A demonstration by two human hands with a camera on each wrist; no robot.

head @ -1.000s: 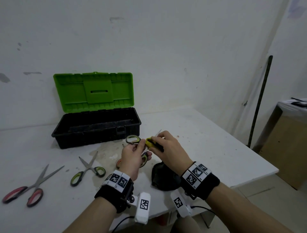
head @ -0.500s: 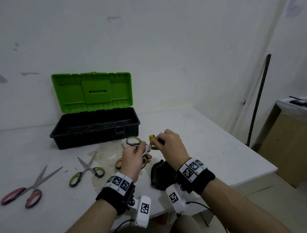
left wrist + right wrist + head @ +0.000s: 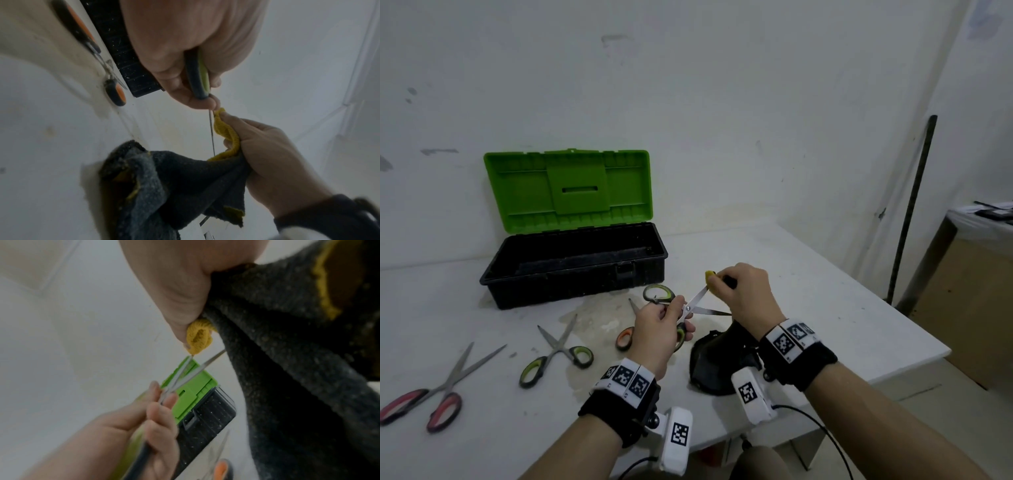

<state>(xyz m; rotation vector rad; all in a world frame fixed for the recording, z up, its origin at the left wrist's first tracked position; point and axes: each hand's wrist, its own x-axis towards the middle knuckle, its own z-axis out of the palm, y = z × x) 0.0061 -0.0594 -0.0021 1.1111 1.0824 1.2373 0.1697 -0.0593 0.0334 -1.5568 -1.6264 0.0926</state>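
Head: grips green-handled scissors (image 3: pixel 690 308) in the curled left hand (image 3: pixel 657 329) over the table (image 3: pixel 825 308), blades parted, and pinches the yellow hem (image 3: pixel 710 274) of a dark cloth (image 3: pixel 710 363) in the right hand (image 3: pixel 748 294), the rest sagging to the tabletop; likely soft and limp, best held taut beside the cut. Left wrist: shows the hem bunched between thumb and fingers beside one thin blade. Right wrist: shows a blade tip at the hem's fold, unseen from above.

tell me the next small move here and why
Probably move the cloth to the lower blade and wipe it: the right hand pinches the cloth at the upper blade's tip, the left hand holds the scissors open, and the lower blade is bare.
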